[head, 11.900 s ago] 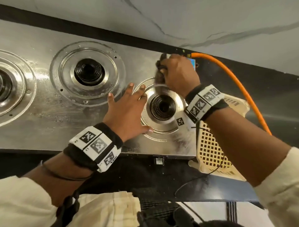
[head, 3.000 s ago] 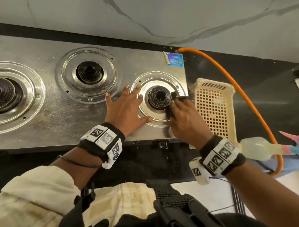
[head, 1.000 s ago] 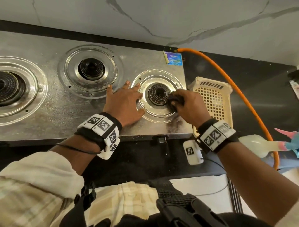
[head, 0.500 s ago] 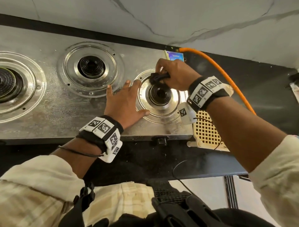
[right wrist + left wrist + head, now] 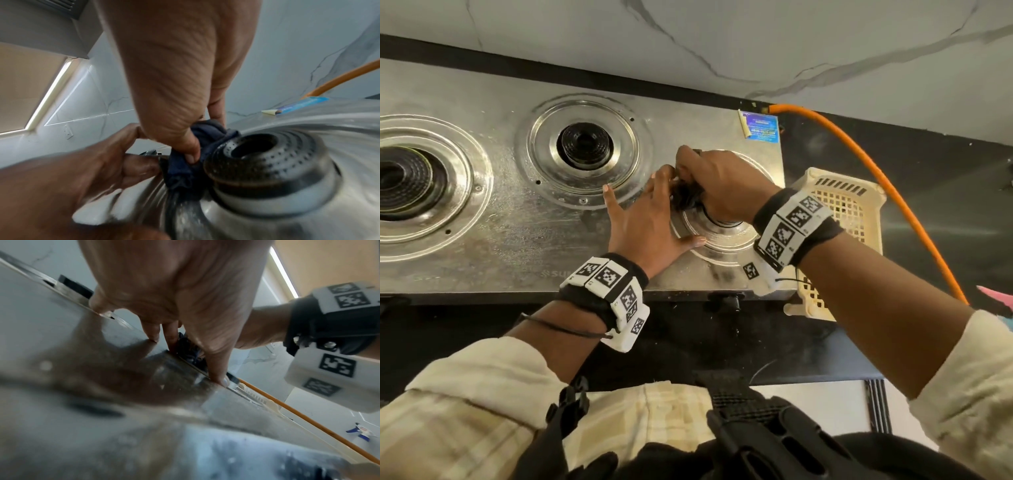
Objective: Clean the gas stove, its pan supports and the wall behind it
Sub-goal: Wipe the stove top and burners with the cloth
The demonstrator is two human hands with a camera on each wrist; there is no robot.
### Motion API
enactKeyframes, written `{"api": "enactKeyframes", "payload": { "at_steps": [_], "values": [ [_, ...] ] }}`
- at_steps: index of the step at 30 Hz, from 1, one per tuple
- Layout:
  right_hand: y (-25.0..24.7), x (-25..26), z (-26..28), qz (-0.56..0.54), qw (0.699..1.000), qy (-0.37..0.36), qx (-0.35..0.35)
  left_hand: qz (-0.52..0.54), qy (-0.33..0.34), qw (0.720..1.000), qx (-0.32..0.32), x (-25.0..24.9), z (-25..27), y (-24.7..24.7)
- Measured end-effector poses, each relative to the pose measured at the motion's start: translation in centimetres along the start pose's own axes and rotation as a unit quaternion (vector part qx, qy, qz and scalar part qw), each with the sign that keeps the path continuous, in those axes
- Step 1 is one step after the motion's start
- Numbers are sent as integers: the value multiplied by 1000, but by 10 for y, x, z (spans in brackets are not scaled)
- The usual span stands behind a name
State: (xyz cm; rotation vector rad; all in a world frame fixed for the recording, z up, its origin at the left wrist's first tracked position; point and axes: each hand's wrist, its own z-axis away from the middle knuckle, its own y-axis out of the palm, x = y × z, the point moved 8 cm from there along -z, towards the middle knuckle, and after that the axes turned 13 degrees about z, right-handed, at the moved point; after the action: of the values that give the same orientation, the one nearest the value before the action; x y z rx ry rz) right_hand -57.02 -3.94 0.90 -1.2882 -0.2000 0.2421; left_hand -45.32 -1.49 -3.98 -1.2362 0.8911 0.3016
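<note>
The right hand [image 5: 717, 186] pinches a bunched dark blue cloth [image 5: 190, 160] against the black perforated burner head [image 5: 265, 155] of the stainless steel gas stove [image 5: 493, 240]; the left hand [image 5: 650, 219] lies flat, fingers spread, beside it. Pressing hard could snag the cloth or dislodge the burner.

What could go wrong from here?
1. The cloth, pinched in the right hand, is bunched against the burner; it may snag on the perforated cap.
2. The left hand lies flat on the wet-looking stove right beside the cloth; it could slip or get knocked.
3. The hose runs close by; an elbow swing might catch it.
</note>
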Motion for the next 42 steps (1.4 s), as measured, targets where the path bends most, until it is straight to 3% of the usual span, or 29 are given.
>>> {"api": "enactKeyframes", "payload": {
  "at_steps": [13,24,33,37,42],
  "values": [
    [9,31,36,-29,993,-64,-95,-69,-1,997,-45,-9,-2,-13],
    [17,38,71,-124,979,33,-159,-160,53,981,101,3,-8,3],
    [34,29,107,-157,956,134,-209,-241,51,960,136,-5,-10,5],
    [45,9,131,-160,959,140,-186,-231,57,959,155,-10,-12,5],
    [38,-26,146,-239,949,110,-172,-230,62,955,179,-18,-15,4]
  ]
}}
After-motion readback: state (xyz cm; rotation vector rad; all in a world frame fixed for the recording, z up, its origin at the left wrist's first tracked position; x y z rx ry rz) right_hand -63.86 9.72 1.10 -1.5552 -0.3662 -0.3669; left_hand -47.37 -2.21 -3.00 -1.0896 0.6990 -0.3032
